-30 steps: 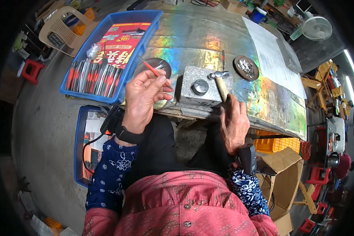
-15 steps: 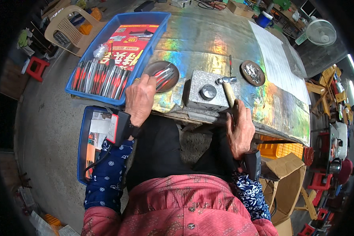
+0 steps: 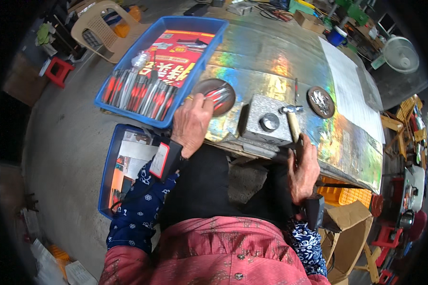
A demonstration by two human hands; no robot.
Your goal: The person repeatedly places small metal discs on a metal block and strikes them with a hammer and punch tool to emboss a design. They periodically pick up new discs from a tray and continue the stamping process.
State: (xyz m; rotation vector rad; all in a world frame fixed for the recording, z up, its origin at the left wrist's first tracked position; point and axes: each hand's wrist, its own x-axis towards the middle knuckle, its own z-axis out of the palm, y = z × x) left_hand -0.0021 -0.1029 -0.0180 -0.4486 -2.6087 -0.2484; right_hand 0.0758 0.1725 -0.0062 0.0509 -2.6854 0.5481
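Note:
My left hand (image 3: 193, 122) reaches over the near-left rim of a round brown bowl (image 3: 205, 87), its fingers curled together. Slim red, black and silver stick-like pieces (image 3: 218, 95) lie in that bowl, close to the fingertips; what the fingers pinch is hidden. My right hand (image 3: 303, 172) is curled around the lower end of a hammer (image 3: 294, 124) with a pale wooden handle. The hammer's metal head rests by the right edge of a speckled stone block (image 3: 266, 105). On the block stands a short round metal piece (image 3: 270, 122).
To the left, a blue tray (image 3: 177, 105) holds a row of similar sticks and a red printed sheet. A second brown dish (image 3: 321, 101) with small silvery parts sits right of the block, near a thin dark stick (image 3: 296, 90). Below right stands an open cardboard box (image 3: 349, 232).
The whole view has shifted, so the table and tools appear farther right and slightly lower. Both hands keep about the same places beside the bowl and the hammer handle.

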